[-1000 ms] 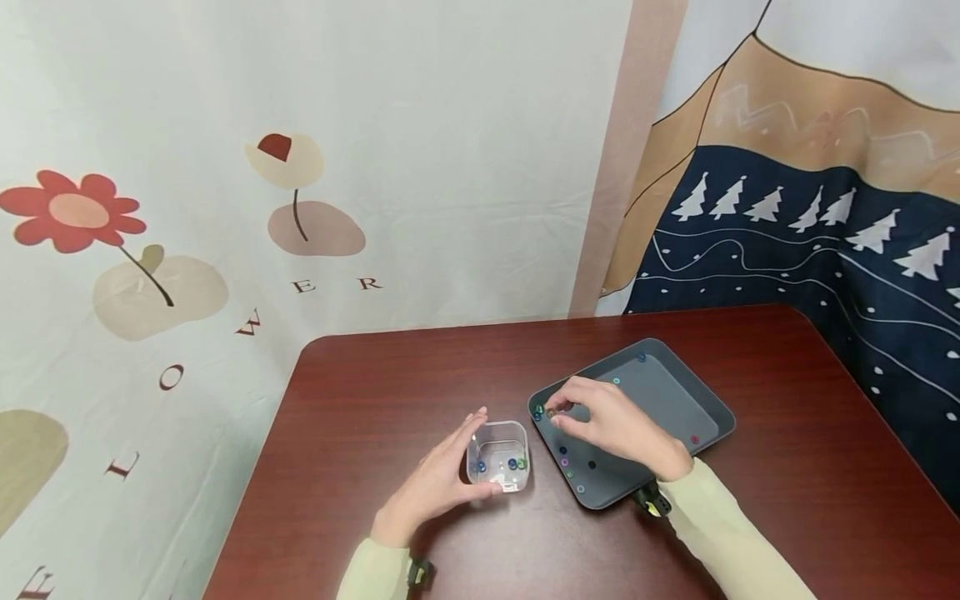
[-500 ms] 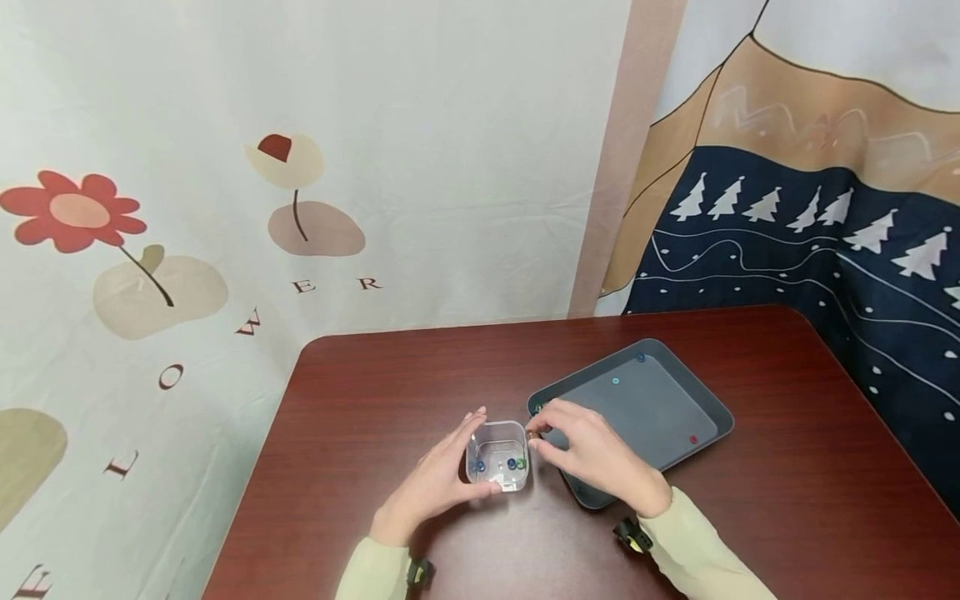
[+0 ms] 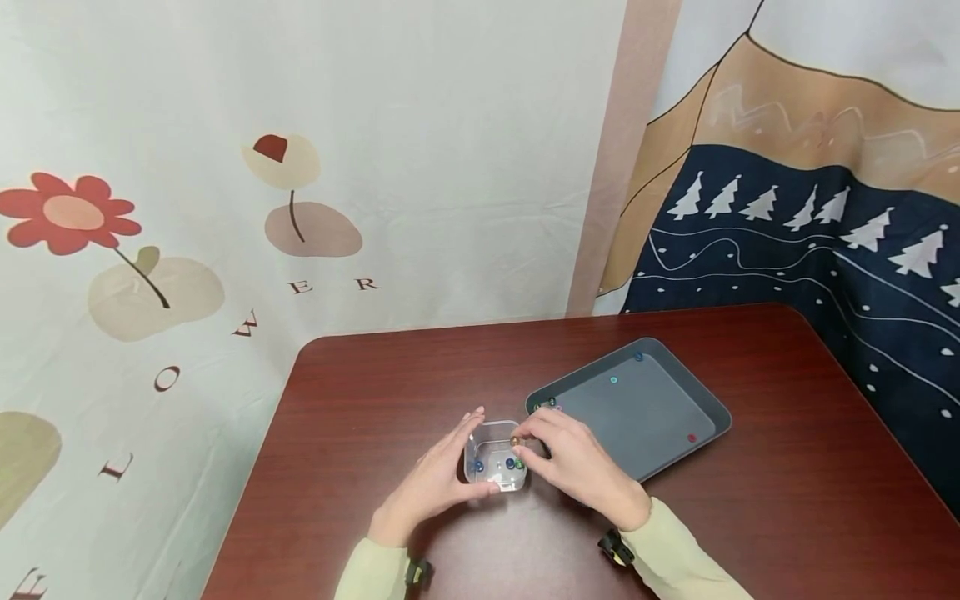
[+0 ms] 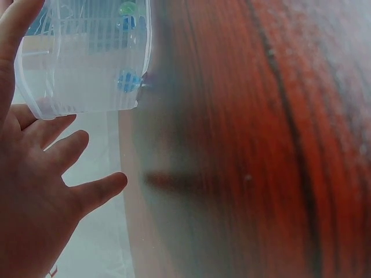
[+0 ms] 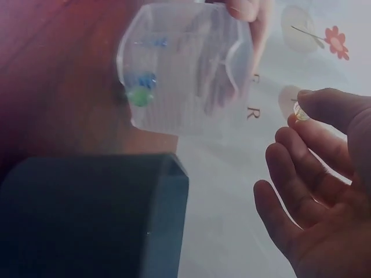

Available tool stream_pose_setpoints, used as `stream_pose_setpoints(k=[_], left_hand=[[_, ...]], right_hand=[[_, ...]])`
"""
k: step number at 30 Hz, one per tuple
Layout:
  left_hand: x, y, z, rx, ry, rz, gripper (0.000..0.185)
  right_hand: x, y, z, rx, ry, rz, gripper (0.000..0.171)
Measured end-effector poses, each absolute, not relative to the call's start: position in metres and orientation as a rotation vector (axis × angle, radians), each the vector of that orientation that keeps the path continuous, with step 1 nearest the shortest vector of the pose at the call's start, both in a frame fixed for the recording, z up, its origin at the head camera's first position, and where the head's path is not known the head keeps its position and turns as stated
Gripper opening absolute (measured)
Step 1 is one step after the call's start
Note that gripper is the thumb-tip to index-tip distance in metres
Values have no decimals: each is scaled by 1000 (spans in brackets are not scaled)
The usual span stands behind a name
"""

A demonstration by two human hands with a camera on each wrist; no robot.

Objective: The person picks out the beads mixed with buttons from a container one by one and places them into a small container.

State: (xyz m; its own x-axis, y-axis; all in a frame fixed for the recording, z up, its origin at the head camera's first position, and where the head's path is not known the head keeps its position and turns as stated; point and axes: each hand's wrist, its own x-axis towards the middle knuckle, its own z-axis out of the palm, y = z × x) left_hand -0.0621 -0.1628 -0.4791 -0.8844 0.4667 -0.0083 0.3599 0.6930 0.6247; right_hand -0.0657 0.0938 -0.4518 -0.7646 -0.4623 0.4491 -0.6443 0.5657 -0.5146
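My left hand [image 3: 429, 485] steadies a small clear plastic container [image 3: 491, 430] on the table, thumb at its near side and fingers at the far side. Two blue marbles [image 3: 479, 467] and a green marble [image 5: 140, 96] lie at its bottom. Over the container's right rim, my right hand [image 3: 585, 462] pinches a clear, yellowish marble [image 5: 301, 112] between thumb and index finger; the other fingers spread loosely. In the left wrist view the container's ribbed wall [image 4: 87, 87] shows the marbles through it.
To the right lies a dark grey tray [image 3: 667, 412] holding a blue marble [image 3: 639, 357], a teal one [image 3: 613, 380], a red one [image 3: 692, 438] and several at its left corner. My right hand and forearm hide its near part. A patterned curtain [image 3: 450, 167] hangs behind the table [image 3: 390, 375].
My right hand has carried the pinched marble leftward from the tray's left corner to above the container's right rim. The left hand and the container have stayed in place.
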Motion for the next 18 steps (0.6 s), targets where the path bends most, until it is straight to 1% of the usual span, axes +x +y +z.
stream_pose_setpoints(k=[8, 18], left_hand=[[-61, -163, -479, 670, 2736, 966, 106], [-62, -163, -479, 678, 2734, 980, 106]], right_hand=[[-65, 88, -460, 955, -2537, 872, 18], [-68, 87, -464, 984, -2561, 879, 19]])
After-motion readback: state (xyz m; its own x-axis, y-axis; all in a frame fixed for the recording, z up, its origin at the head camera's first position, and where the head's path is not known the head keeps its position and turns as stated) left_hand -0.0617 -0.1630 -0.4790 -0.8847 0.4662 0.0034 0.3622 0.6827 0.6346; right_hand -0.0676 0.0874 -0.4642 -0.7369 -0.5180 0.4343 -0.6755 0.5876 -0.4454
